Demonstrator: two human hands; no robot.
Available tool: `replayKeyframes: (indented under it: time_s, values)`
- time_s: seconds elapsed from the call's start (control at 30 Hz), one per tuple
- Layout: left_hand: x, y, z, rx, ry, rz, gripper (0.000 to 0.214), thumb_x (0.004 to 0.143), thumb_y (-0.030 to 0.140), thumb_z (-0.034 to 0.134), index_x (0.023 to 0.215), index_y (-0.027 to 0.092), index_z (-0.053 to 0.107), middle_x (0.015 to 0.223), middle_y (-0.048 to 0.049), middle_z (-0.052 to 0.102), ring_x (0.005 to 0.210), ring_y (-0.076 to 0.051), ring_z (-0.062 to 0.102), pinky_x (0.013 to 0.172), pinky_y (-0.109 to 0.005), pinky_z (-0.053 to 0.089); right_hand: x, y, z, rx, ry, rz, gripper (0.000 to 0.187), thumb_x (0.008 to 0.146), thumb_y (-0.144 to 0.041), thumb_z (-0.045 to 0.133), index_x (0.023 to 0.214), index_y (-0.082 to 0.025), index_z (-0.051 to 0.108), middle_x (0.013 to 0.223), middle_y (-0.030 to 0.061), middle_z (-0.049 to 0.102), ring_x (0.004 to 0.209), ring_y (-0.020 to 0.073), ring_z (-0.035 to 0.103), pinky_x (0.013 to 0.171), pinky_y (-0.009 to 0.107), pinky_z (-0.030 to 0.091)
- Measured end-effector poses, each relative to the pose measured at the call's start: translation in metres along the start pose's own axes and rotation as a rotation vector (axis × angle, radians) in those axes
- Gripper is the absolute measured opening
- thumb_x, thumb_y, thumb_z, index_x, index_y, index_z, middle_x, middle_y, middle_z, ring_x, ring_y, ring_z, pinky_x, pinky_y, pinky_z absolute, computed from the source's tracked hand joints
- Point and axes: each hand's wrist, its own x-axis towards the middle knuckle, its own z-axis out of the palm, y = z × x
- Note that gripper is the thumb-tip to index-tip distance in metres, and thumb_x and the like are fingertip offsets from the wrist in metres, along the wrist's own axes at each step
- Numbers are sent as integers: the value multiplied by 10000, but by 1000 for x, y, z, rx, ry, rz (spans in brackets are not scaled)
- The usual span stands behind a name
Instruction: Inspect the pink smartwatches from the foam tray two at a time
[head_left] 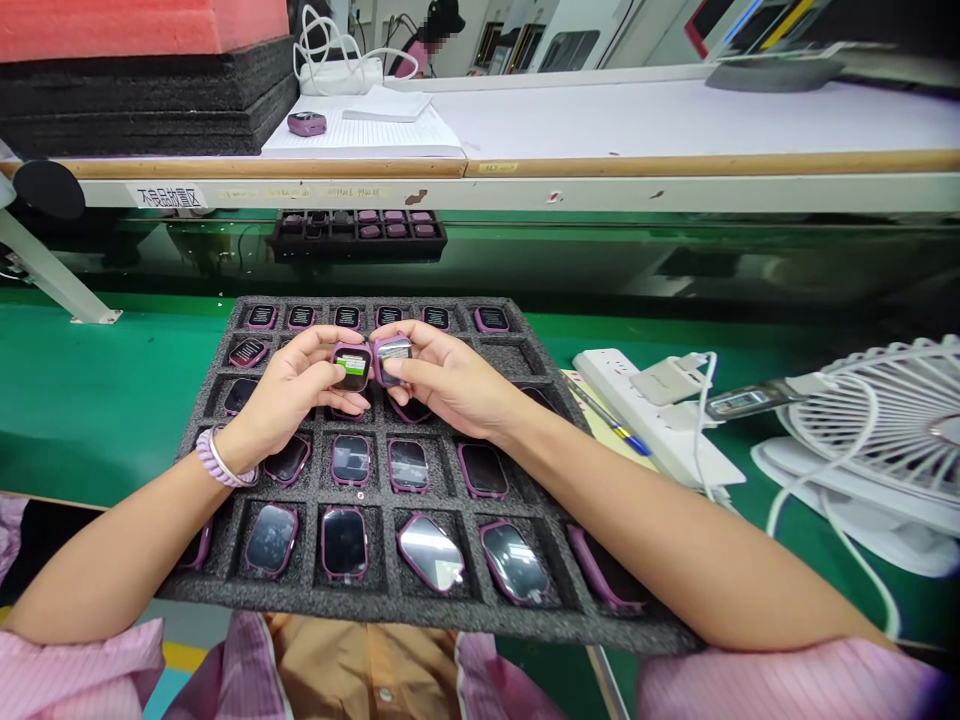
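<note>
purple watches (352,366) held in left hand (289,392) and right hand (444,380); label (166,196) reads 不良品放置区.

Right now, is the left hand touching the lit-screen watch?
Touching. The head view shows the left hand gripping the lit-screen watch by its edges, above the foam tray.

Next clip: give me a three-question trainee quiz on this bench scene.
1. True or false: the left hand holds a lit watch.
2. What does the right hand hold? A) a pen B) a second watch C) a plug
3. Fill in: seen from the foam tray, the white fan stands on the person's ____ side.
Key: 1 true; 2 B; 3 right.
</note>
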Motion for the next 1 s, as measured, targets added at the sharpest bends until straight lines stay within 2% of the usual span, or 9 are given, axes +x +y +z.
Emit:
replayKeyframes:
  time_s: [0.23, 0.53, 0.83, 0.93, 1.0]
  values:
    - [0, -1, -1, 7, -1, 10, 297, 814, 191, 681, 1104, 167, 620, 962, -19, 718, 637, -158, 763, 648, -267, 682, -1, -2, 0, 1, -4, 24, 408, 746, -183, 785, 1117, -193, 613, 831, -28, 631, 628, 104, 542, 567, 224, 500]
    - [0, 0, 0, 50, 7, 47, 337, 803, 215, 749, 1106, 167, 609, 1022, -30, 713, 624, -142, 749, 618, -256, 668, 0, -1, -2, 19, -25, 17, 443, 795, -254, 852, 1169, -194, 622, 853, -19, 654, 651, 108, 581, 588, 230, 527]
    - [-3, 7, 0, 32, 5, 95, 584, 769, 150, 784, 1315, 191, 581, 1103, -55, 713, 685, -133, 741, 691, -265, 661, 0, -7, -1, 17, 24, 8, 480, 734, -152, 787, 1179, -204, 614, 934, -5, 686, 653, 110, 597, 615, 241, 534]
    - [-21, 24, 9, -14, -77, 124, 618, 728, 67, 839, 1288, 231, 634, 1014, -33, 727, 789, -143, 741, 713, -221, 646, -5, -16, 3, 12, -3, -24, 518, 762, -138, 803, 1235, -214, 605, 903, -12, 677, 695, 126, 640, 662, 246, 553]
    - [-42, 36, 18, -36, -244, 121, 622, 704, 28, 869, 1245, 279, 692, 940, -19, 735, 854, -160, 750, 711, -191, 636, -16, -25, 10, -2, -51, -49, 553, 821, -158, 831, 1313, -231, 591, 981, 13, 700, 781, 147, 693, 736, 263, 588]
